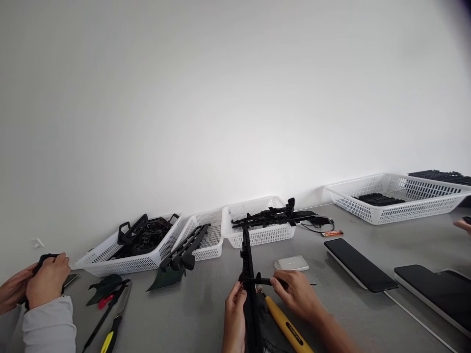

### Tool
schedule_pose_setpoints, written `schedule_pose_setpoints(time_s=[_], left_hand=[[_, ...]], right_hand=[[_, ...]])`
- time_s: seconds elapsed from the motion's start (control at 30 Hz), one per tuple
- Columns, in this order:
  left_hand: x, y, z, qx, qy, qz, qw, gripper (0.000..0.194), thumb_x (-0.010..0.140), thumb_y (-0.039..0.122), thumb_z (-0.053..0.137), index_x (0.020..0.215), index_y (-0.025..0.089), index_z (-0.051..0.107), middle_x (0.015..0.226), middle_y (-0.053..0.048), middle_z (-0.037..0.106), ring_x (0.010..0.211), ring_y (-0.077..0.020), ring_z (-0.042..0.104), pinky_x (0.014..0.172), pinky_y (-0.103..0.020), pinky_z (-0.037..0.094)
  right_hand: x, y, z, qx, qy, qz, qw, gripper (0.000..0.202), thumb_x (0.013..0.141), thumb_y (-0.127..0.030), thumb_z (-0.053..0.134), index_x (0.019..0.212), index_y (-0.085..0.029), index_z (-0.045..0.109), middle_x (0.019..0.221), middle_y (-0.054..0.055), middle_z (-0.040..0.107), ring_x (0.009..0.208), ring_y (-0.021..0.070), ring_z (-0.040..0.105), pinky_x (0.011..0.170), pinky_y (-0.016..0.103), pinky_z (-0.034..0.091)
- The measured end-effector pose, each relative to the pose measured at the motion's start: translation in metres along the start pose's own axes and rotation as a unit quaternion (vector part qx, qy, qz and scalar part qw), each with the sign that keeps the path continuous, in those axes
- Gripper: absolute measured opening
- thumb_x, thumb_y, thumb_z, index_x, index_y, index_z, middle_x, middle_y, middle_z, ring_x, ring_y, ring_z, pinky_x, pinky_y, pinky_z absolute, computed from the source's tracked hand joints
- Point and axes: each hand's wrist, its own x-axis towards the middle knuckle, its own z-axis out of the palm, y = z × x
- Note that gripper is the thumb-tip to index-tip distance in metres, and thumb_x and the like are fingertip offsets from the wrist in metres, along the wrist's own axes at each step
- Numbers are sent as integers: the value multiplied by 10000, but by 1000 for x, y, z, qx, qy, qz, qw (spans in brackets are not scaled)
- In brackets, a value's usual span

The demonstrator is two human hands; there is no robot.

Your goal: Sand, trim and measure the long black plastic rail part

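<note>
A long, narrow black plastic part stands out from my left hand, whose fingers are closed around its lower portion. My right hand pinches a slim black tool that lies crosswise against the plastic part. The tool's exact kind is unclear, and the fingers cover its middle. Just below my right hand, a yellow-handled tool rests on the table, with dark cloth-like material beside it. A small white box lies beyond my right hand.
White baskets along the wall hold black plastic parts; several overhang their rims. A larger basket stands right. Dark-topped slabs lie near a white cable. At left are a yellow-and-black-handled knife and a co-worker's hands.
</note>
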Motion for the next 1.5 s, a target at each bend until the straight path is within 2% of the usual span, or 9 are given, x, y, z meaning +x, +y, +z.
schedule_pose_setpoints(time_s=[0.13,0.33,0.43,0.63,0.73,0.87,1.13,1.37,1.5], left_hand=[[-4,3,3,3,-17,-10,1000,509,745,442,945,1188,225,821,1272,-123,817,1321,-378,695,1056,-419,590],[-5,2,6,-10,-84,-7,996,744,748,711,877,1233,156,775,1002,-134,834,951,-323,803,801,-371,629],[-6,4,5,6,-105,-13,994,778,713,708,906,1239,152,769,982,-139,829,966,-335,802,811,-373,628],[-13,14,9,43,-124,-13,991,855,667,771,903,1249,155,793,1040,-153,838,1032,-360,793,844,-397,637],[-10,12,9,20,-121,-1,992,840,663,766,913,1242,168,799,1051,-153,839,1003,-354,802,841,-411,646],[-4,4,9,-26,-87,2,996,941,573,753,967,1282,165,770,982,-143,838,889,-346,819,779,-422,659],[12,-3,-3,-94,-88,-24,991,854,607,742,958,1236,180,827,1110,-182,838,979,-371,813,826,-426,665],[22,-10,-4,-121,-83,-40,988,925,544,755,980,1241,168,822,929,-143,844,963,-390,820,880,-459,660],[11,-3,-2,-90,-79,-50,991,778,704,748,905,1161,122,831,976,-167,842,1050,-397,800,937,-457,640]], right_hand=[[2,-4,-1,9,3,7,1000,416,1105,-369,443,744,-203,566,724,25,637,667,169,599,634,305,309],[5,1,10,12,60,-8,998,236,1085,-353,513,1071,-226,712,1017,78,735,925,242,703,795,347,513],[8,14,19,-25,125,10,992,217,1057,-350,573,1163,-222,713,1081,102,746,1022,295,716,877,404,553],[8,21,17,-33,180,22,983,225,1028,-374,587,1142,-218,702,1011,93,737,940,285,714,800,384,546],[3,8,6,-7,155,-2,988,136,961,-301,576,1000,-216,674,941,73,718,857,246,684,750,340,504],[-1,-7,-5,18,49,-10,999,57,832,-208,534,776,-215,539,713,9,598,651,165,554,623,289,342],[-1,-9,1,-30,-2,-10,1000,131,778,-238,547,738,-210,426,676,-8,520,627,140,453,622,297,234],[1,-8,3,-24,-9,15,1000,49,871,-209,542,832,-209,572,786,10,630,714,165,574,665,283,324],[4,-2,11,-37,33,6,999,53,907,-203,578,902,-212,630,854,30,670,771,195,629,702,293,421]])
